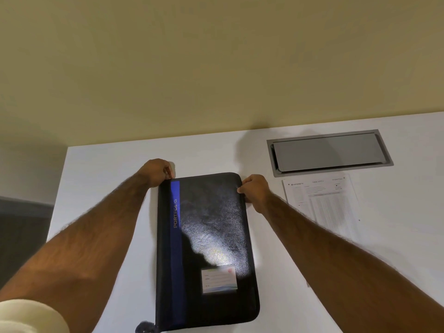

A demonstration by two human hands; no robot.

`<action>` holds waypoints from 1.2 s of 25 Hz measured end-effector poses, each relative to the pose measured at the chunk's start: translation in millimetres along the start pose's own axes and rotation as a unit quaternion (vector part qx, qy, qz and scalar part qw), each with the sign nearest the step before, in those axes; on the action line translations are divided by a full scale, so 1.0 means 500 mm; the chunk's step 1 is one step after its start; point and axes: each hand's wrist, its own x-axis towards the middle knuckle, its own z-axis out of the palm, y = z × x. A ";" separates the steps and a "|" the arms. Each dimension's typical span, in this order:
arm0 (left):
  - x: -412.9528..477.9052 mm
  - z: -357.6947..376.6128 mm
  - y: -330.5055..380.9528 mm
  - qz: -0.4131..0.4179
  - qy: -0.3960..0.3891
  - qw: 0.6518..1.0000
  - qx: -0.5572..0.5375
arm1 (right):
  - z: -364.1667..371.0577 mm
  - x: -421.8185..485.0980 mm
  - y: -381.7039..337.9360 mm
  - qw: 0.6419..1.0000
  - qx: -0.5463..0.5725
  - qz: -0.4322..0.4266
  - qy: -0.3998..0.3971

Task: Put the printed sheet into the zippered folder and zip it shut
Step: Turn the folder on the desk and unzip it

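A black zippered folder point(211, 236) with a blue stripe reading PORTFOLIO and a small label lies closed on the white table point(101, 169). My left hand point(157, 173) grips its far left corner with curled fingers. My right hand point(255, 189) pinches the far right corner at the edge. The printed sheet point(322, 205) lies flat on the table to the right of the folder, partly hidden by my right forearm. A zipper pull or strap point(144, 328) shows at the folder's near left corner.
A grey metal cable hatch point(329, 152) is set in the table behind the sheet. A beige wall rises behind the table. The table's left edge runs close to my left forearm, with dark floor beyond.
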 end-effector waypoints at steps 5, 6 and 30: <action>0.027 0.016 0.022 -0.052 -0.024 0.990 0.129 | -0.003 0.001 0.001 1.000 0.015 -0.001 -0.004; 0.036 0.022 0.022 -0.067 -0.025 0.987 0.141 | -0.001 0.003 0.002 1.000 0.015 -0.001 -0.004; 0.047 0.031 0.103 -0.156 0.014 0.978 0.138 | -0.018 -0.038 0.006 0.973 -0.207 -0.082 0.057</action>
